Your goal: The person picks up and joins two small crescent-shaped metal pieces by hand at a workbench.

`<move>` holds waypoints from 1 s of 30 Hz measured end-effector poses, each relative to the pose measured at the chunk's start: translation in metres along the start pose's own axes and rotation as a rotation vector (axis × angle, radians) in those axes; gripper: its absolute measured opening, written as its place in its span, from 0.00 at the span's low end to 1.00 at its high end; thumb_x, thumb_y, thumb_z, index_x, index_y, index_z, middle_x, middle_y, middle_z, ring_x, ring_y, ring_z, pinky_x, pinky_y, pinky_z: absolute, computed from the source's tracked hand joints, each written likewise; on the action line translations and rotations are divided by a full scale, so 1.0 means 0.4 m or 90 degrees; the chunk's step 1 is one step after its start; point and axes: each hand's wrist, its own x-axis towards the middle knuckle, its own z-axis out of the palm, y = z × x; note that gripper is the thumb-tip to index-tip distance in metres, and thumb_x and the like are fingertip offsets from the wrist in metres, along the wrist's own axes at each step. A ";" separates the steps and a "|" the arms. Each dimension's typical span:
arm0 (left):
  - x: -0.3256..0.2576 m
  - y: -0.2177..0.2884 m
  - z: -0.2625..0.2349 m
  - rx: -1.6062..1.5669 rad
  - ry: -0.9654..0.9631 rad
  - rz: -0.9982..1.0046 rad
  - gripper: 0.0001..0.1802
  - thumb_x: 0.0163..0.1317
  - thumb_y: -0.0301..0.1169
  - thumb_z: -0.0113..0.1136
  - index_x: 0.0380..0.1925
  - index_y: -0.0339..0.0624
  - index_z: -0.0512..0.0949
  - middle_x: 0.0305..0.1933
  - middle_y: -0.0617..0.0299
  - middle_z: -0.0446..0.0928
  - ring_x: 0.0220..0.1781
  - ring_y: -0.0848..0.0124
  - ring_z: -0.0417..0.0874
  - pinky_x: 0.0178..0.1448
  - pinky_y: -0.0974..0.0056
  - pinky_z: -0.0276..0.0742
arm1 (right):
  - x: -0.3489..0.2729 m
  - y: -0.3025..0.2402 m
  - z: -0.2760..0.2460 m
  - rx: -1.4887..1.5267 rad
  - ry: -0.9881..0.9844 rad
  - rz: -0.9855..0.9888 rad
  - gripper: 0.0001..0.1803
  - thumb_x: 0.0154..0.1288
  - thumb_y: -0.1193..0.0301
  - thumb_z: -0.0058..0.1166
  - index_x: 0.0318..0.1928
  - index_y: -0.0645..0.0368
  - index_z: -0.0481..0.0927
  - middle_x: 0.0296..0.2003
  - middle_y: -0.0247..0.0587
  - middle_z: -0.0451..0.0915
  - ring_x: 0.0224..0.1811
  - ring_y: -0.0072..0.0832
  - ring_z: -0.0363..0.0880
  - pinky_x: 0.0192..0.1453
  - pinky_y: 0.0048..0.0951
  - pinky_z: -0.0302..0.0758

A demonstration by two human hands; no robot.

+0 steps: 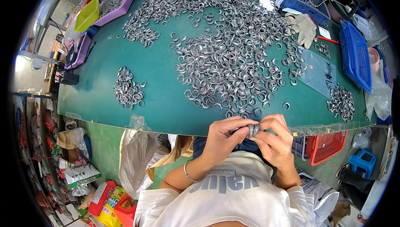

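Note:
At the table's near edge my left hand (221, 139) and my right hand (275, 140) meet, both closed. Between their fingertips are grey metal rings (253, 129), side by side and touching; the fingers partly hide them, and how many each hand grips is unclear. Just beyond lies a large spread of loose grey rings (225, 66) on the green table (158, 89). One single ring (286, 106) rests apart, close to my right hand. A smaller pile of rings (128, 88) sits to the left, another pile (341, 103) to the far right.
Blue baskets (355, 56) and a blue bin (304, 6) stand at the right. A work glove (303, 27), a red pen (327, 40) and a clear plastic bag (317, 72) lie nearby. A pink tray (116, 7) is far left; a red basket (327, 147) sits below the table edge.

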 end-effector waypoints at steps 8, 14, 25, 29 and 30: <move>0.000 -0.004 0.002 -0.026 0.008 -0.004 0.10 0.59 0.22 0.54 0.40 0.35 0.79 0.25 0.68 0.71 0.22 0.84 0.67 0.23 0.77 0.61 | -0.001 0.000 0.000 0.020 -0.002 0.021 0.12 0.36 0.78 0.63 0.28 0.62 0.79 0.26 0.38 0.72 0.30 0.35 0.72 0.33 0.32 0.64; 0.012 -0.009 0.037 -0.008 0.109 -0.018 0.10 0.61 0.22 0.52 0.41 0.34 0.78 0.28 0.68 0.74 0.25 0.85 0.67 0.24 0.77 0.62 | -0.021 0.003 0.033 0.097 0.072 0.166 0.12 0.39 0.78 0.66 0.28 0.65 0.78 0.26 0.42 0.75 0.29 0.36 0.72 0.36 0.32 0.67; 0.058 -0.051 0.021 -0.042 0.058 -0.051 0.17 0.64 0.23 0.47 0.52 0.33 0.70 0.29 0.63 0.73 0.22 0.85 0.62 0.23 0.79 0.57 | 0.124 0.224 -0.072 0.167 0.239 0.397 0.04 0.56 0.75 0.57 0.27 0.62 0.77 0.26 0.28 0.74 0.30 0.16 0.69 0.37 0.20 0.67; 0.069 -0.047 0.023 -0.024 0.037 -0.049 0.15 0.63 0.24 0.48 0.50 0.33 0.72 0.28 0.64 0.73 0.22 0.84 0.62 0.23 0.79 0.57 | 0.420 0.549 -0.261 0.113 0.416 0.335 0.08 0.57 0.69 0.58 0.31 0.61 0.81 0.23 0.28 0.75 0.24 0.14 0.67 0.28 0.17 0.62; 0.075 -0.049 0.029 -0.020 0.037 -0.045 0.14 0.64 0.24 0.48 0.48 0.33 0.73 0.28 0.64 0.73 0.22 0.84 0.62 0.23 0.78 0.56 | 0.469 0.621 -0.296 0.143 0.460 0.359 0.08 0.57 0.69 0.58 0.31 0.62 0.81 0.24 0.29 0.77 0.24 0.15 0.68 0.28 0.17 0.63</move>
